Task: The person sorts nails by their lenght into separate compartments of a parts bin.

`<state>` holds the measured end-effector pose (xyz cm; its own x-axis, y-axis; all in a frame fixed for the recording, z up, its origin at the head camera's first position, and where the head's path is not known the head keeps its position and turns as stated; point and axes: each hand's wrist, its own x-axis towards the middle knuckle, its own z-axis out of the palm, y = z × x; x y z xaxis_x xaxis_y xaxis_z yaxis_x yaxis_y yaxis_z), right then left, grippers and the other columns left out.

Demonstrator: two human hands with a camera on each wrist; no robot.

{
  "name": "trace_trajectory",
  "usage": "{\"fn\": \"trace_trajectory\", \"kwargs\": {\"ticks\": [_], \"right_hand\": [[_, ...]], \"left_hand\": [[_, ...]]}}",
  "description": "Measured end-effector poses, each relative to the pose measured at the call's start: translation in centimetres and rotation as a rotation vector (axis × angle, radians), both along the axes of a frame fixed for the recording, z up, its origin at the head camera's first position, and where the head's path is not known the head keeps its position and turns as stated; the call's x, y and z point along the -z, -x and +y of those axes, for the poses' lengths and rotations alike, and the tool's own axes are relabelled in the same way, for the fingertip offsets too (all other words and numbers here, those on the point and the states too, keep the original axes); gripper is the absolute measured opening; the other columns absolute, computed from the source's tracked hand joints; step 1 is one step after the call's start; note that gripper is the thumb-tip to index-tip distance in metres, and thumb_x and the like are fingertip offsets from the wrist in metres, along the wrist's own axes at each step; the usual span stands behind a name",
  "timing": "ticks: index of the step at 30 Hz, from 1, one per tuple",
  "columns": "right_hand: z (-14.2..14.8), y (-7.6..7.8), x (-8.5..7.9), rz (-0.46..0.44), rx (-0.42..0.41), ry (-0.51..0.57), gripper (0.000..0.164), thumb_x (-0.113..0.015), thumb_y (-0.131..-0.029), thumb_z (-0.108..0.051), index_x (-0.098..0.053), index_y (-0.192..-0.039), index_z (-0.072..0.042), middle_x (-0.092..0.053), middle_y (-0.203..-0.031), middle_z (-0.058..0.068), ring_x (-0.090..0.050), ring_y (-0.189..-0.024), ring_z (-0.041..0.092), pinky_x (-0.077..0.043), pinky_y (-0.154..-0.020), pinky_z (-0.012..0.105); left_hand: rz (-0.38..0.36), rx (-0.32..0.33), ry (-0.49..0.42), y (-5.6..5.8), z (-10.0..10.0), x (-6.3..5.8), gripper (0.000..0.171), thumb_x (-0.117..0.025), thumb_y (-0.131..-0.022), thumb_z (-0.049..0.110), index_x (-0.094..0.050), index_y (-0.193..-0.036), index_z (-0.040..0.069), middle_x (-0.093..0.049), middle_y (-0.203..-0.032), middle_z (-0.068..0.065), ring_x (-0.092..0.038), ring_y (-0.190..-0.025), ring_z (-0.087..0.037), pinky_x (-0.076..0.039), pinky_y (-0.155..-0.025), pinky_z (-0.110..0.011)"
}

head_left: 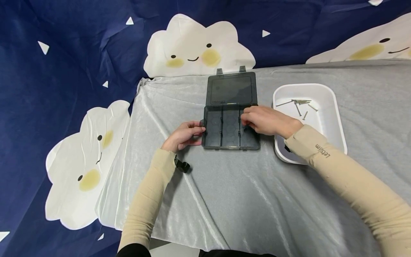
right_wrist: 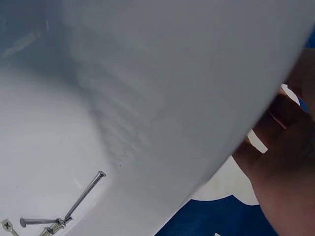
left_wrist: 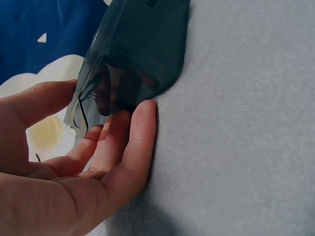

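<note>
A dark see-through compartment box [head_left: 230,128] lies on the grey cloth with its lid [head_left: 232,89] folded back, away from me. Two dividers split it lengthwise into three compartments. My left hand [head_left: 187,135] grips its left edge, the thumb on the rim. In the left wrist view, the fingers of that hand [left_wrist: 98,152] touch the side of the box [left_wrist: 147,49]. Over the right compartment, my right hand [head_left: 268,120] points its bent fingers down. Its fingertips are hidden, so whether they pinch anything cannot be made out.
Right of the box stands a white tub [head_left: 337,117], partly under my right forearm. Several nails and screws [head_left: 302,102] lie in it; the right wrist view shows a nail [right_wrist: 84,194] close up. A cloud-printed blue cloth [head_left: 282,46] borders the grey cloth at the back and left.
</note>
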<state>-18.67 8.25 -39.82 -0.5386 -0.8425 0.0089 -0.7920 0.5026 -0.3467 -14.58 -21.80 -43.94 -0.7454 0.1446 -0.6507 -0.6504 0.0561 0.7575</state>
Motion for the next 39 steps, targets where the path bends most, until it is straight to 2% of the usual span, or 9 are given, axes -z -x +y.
{"fn": "trace_trajectory", "kwargs": {"ticks": [10, 20, 25, 30, 34, 39], "right_hand": [[0.7, 0.2, -0.6, 0.006, 0.027, 0.053, 0.019, -0.055, -0.085, 0.008, -0.064, -0.086, -0.009, -0.058, -0.085, 0.004, -0.057, -0.082, 0.021, -0.05, -0.075, 0.039], [2.4, 0.5, -3.0, -0.001, 0.134, 0.109, 0.02, -0.059, -0.084, 0.006, -0.066, -0.087, -0.012, -0.061, -0.089, 0.001, -0.058, -0.082, 0.02, -0.05, -0.074, 0.039], [3.8, 0.9, -4.2, 0.011, 0.171, 0.191, 0.017, -0.059, -0.086, 0.005, -0.067, -0.092, -0.01, -0.063, -0.093, 0.003, -0.059, -0.084, 0.02, -0.048, -0.075, 0.038], [5.7, 1.3, -5.1, 0.053, 0.205, 0.276, 0.014, -0.061, -0.086, 0.005, -0.067, -0.092, -0.006, -0.064, -0.09, 0.005, -0.059, -0.084, 0.021, -0.046, -0.077, 0.038], [7.1, 1.5, -5.3, 0.084, 0.251, 0.281, 0.011, -0.062, -0.087, 0.002, -0.067, -0.092, -0.007, -0.064, -0.091, 0.005, -0.059, -0.084, 0.021, -0.045, -0.075, 0.036], [8.5, 1.9, -5.0, 0.077, 0.307, 0.247, 0.01, -0.061, -0.088, 0.0, -0.067, -0.094, -0.005, -0.065, -0.094, 0.008, -0.061, -0.087, 0.025, -0.044, -0.076, 0.038]], "left_hand": [[0.005, 0.008, -0.001, -0.1, 0.1, 0.0, 0.035, -0.061, -0.094, 0.008, -0.05, -0.127, 0.001, -0.056, -0.098, -0.005, -0.057, -0.085, -0.011, -0.058, -0.06, -0.026], [0.005, 0.011, 0.004, -0.1, 0.1, 0.0, 0.036, -0.06, -0.094, 0.009, -0.05, -0.128, 0.002, -0.056, -0.098, -0.005, -0.057, -0.087, -0.012, -0.058, -0.06, -0.026], [0.006, 0.009, 0.008, -0.1, 0.1, -0.1, 0.035, -0.061, -0.094, 0.01, -0.051, -0.127, 0.003, -0.057, -0.098, -0.005, -0.058, -0.086, -0.012, -0.058, -0.061, -0.026], [0.008, 0.01, 0.016, -0.1, 0.1, -0.1, 0.035, -0.062, -0.093, 0.01, -0.052, -0.126, 0.004, -0.057, -0.1, -0.006, -0.059, -0.087, -0.012, -0.058, -0.061, -0.026], [0.008, 0.012, 0.023, -0.1, 0.1, 0.0, 0.036, -0.063, -0.093, 0.011, -0.052, -0.127, 0.004, -0.058, -0.101, -0.006, -0.059, -0.089, -0.012, -0.059, -0.062, -0.027], [0.006, 0.012, 0.026, -0.1, 0.0, 0.0, 0.036, -0.063, -0.093, 0.011, -0.052, -0.127, 0.004, -0.058, -0.103, -0.006, -0.059, -0.09, -0.013, -0.059, -0.063, -0.028]]}}
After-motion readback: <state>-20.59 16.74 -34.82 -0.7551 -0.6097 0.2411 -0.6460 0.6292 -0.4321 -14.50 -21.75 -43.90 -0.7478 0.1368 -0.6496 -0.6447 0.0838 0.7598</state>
